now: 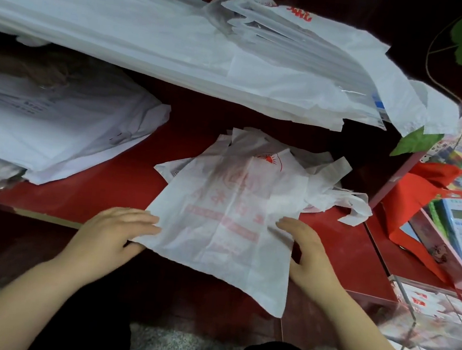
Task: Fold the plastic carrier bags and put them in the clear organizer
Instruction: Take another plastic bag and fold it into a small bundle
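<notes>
The left hand (pixel 120 228) and right hand (pixel 310 250) touched the carrier bag (pixel 227 217) with straight fingers; not gripped, it might slide off the counter (pixel 125 180).

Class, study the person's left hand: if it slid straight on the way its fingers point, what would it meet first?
The white plastic carrier bag with red print; the left hand touches its edge with its fingertips. Beyond it, likely the right hand.
</notes>
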Demonstrator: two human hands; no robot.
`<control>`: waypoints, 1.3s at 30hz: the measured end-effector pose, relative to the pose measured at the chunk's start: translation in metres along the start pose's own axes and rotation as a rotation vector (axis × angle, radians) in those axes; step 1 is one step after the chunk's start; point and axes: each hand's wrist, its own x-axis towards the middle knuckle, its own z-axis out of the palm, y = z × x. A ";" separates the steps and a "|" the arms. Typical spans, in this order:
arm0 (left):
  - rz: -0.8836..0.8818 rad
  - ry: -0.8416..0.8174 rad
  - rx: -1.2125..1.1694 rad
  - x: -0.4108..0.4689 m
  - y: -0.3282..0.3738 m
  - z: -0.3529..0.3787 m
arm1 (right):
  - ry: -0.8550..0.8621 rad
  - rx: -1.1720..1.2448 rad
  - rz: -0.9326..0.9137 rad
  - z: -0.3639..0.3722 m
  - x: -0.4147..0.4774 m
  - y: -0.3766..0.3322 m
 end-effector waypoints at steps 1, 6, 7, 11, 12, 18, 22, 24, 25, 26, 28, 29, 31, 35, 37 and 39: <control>-0.001 0.007 0.022 0.000 0.002 0.000 | 0.034 -0.118 -0.062 0.002 -0.002 0.000; -0.030 0.119 0.046 -0.002 0.015 0.008 | 0.101 -0.230 -0.251 0.012 -0.026 -0.005; -0.045 0.138 0.036 -0.003 0.019 0.010 | 0.105 -0.226 -0.268 0.012 -0.032 -0.004; -0.122 0.170 0.008 -0.001 0.031 0.014 | 0.132 -0.241 -0.336 0.013 -0.047 0.003; -0.128 0.168 0.004 -0.001 0.032 0.014 | 0.152 -0.216 -0.328 0.012 -0.048 0.004; -0.365 0.108 -0.369 0.010 0.030 0.014 | 0.227 -0.124 -0.025 -0.004 -0.036 0.021; -0.564 0.090 -0.531 0.023 0.034 0.012 | 0.220 -0.083 0.153 -0.008 -0.023 0.020; -0.611 0.116 -0.492 0.028 0.035 0.015 | 0.224 -0.094 0.236 -0.008 -0.014 0.018; -0.635 0.134 -0.452 0.030 0.036 0.017 | 0.214 -0.105 0.282 -0.007 -0.009 0.018; -0.655 0.150 -0.402 0.033 0.039 0.018 | 0.201 -0.119 0.329 -0.005 -0.004 0.018; -0.650 0.178 -0.280 0.035 0.046 0.020 | 0.190 -0.194 0.403 0.000 0.006 0.018; -0.621 0.184 -0.212 0.036 0.049 0.021 | 0.193 -0.254 0.430 0.003 0.009 0.018; -0.534 0.171 -0.098 0.038 0.051 0.021 | 0.190 -0.366 0.478 0.007 0.016 0.018; -0.503 0.175 0.069 0.040 0.043 0.030 | 0.214 -0.509 0.540 0.013 0.022 0.017; -0.546 0.211 0.063 0.041 0.045 0.030 | 0.234 -0.499 0.575 0.014 0.022 0.015; -0.638 0.229 0.000 0.041 0.046 0.029 | 0.250 -0.463 0.590 0.015 0.022 0.015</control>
